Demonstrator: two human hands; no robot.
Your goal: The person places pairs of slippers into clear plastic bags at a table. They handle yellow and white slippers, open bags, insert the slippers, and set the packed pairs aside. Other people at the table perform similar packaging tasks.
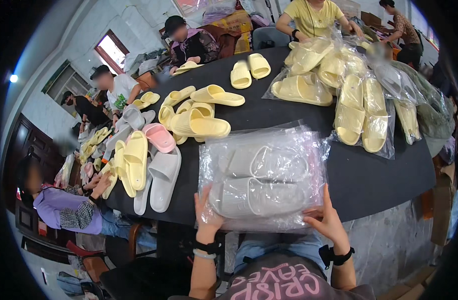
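In front of me a pair of grey slippers [276,196] lies side by side in clear plastic, on a wide stack of clear plastic bags [309,150]. My left hand [207,211] is at the left edge of the plastic, beside the nearer slipper's end. Its fingers point away from me, partly covered by the glossy film. At the right edge, my right hand [327,218] has its fingers stretched out and its thumb spread toward the bag, touching the plastic's border. Neither hand is wrapped round a slipper.
Loose yellow slippers [200,124], grey slippers [165,180] and a pink slipper [160,137] crowd the black table [384,185] to the left. Bagged yellow slippers [350,110] pile up at the right. Several people work around the table, one [69,207] at the near left.
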